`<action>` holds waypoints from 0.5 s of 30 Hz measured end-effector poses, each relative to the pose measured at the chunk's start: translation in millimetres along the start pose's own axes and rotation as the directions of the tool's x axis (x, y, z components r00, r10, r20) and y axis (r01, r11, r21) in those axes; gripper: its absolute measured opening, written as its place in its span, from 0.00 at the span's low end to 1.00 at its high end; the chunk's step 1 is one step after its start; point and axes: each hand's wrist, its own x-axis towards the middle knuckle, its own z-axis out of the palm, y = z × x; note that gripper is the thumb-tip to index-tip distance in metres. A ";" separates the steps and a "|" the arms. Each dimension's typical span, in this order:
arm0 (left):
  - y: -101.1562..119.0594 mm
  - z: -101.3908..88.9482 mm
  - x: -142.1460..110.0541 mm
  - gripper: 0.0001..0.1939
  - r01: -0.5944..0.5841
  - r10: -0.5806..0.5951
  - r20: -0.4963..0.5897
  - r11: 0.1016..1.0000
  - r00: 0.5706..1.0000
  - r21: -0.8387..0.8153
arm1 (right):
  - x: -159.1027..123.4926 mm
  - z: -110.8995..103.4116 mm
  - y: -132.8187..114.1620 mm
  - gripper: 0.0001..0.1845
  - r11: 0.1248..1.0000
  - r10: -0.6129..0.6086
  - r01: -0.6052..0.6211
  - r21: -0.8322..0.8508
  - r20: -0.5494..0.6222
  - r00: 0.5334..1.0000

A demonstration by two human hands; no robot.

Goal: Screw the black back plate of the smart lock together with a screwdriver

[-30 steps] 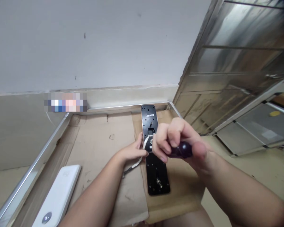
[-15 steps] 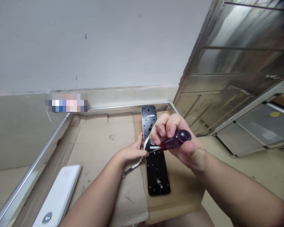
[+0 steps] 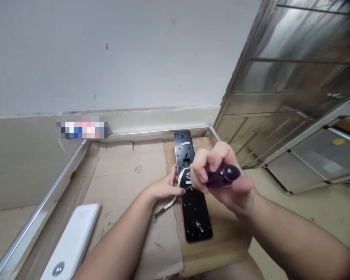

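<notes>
A long black door-lock panel [image 3: 196, 217] lies on the cardboard, with small screws, a label and a metal spindle showing on its face. My left hand [image 3: 167, 187] grips its left edge around the middle, thumb on top. A white cable [image 3: 181, 178] curves over that edge and ends in a dark plug on the cardboard. My right hand [image 3: 236, 200] is closed around the dark purple handle of a screwdriver [image 3: 221, 177]. The screwdriver's thin shaft slants down to the left, its tip close to my left thumb; exact contact is hard to make out.
Brown cardboard [image 3: 125, 175] covers the table, which has a raised metal rim [image 3: 43, 198]. A white oblong casing [image 3: 72, 237] with a round grey spot lies at the left. A wall stands behind, and a metal door [image 3: 262, 93] rises at the right. One small item is pixelated.
My right hand and the screwdriver have tilted back and forth by the panel. The panel's near end has shifted slightly to the right. My left hand keeps its grip.
</notes>
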 end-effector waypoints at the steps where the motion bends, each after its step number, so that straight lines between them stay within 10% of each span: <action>1: 0.6 0.7 -0.3 0.47 0.029 -0.029 0.005 1.000 1.000 -0.007 | 1.9 -2.7 -2.9 0.21 0.999 0.026 -0.025 -0.044 0.014 1.000; 6: 1.9 3.6 -1.3 0.52 0.108 -0.107 0.022 0.994 0.994 -0.036 | 6.0 -12.6 -15.4 0.38 0.981 0.193 -0.191 -0.031 0.168 0.967; 15: -0.7 6.2 0.3 0.44 0.022 -0.022 0.013 1.000 1.000 0.004 | 0.4 -4.9 -3.9 0.21 1.000 0.015 -0.017 0.014 0.084 0.996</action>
